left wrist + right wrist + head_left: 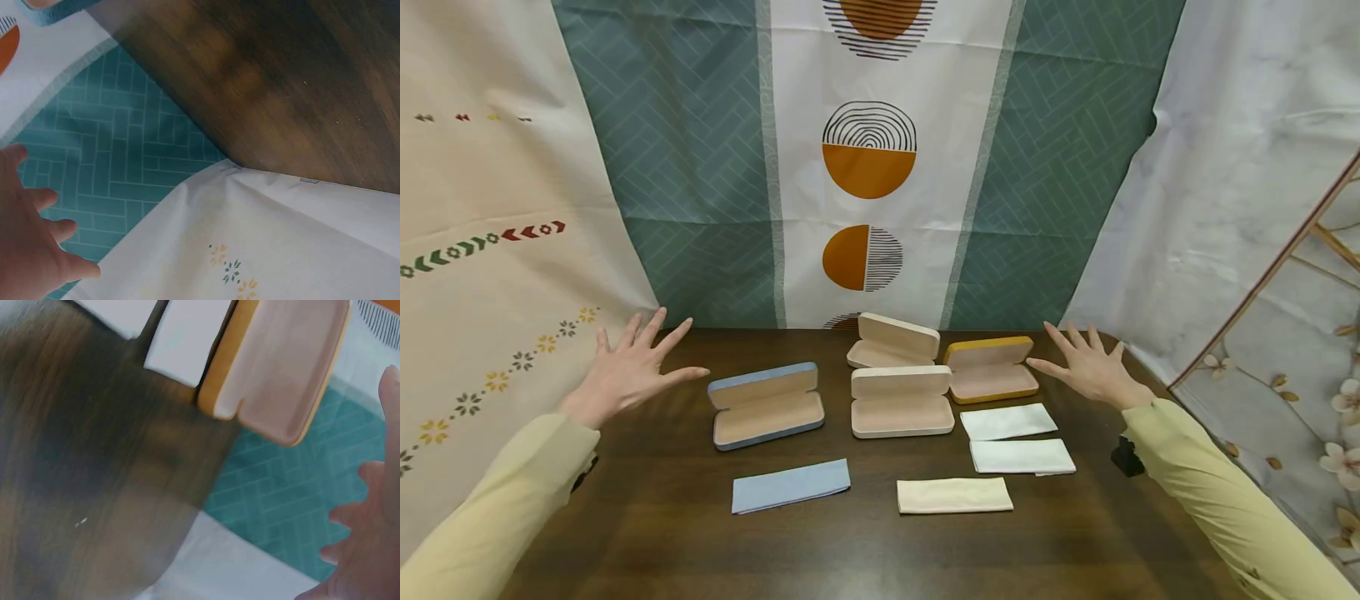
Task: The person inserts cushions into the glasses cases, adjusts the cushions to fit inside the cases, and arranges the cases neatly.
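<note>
My left hand (pixel 628 371) is spread and holds nothing, left of a blue glasses case (pixel 767 417) that lies with its lid up. On the other side, my right hand (pixel 1090 371) spreads its fingers beside a yellow glasses case (pixel 994 383), also with its lid raised. Two cream glasses cases sit between them: a front one (pixel 901 414) and a rear one (pixel 895 340) turned at an angle. In front lie folded cloths: a blue cloth (pixel 792 486), a cream cloth (pixel 955 496), and a white cloth (pixel 1009 422) behind a second white cloth (pixel 1022 457).
The dark wooden table (pixel 865 558) ends at a hanging curtain (pixel 700 167) of green and white panels with orange shapes. A pale patterned cloth (pixel 497 333) hangs at the left, and a floral sheet (pixel 1247 250) at the right.
</note>
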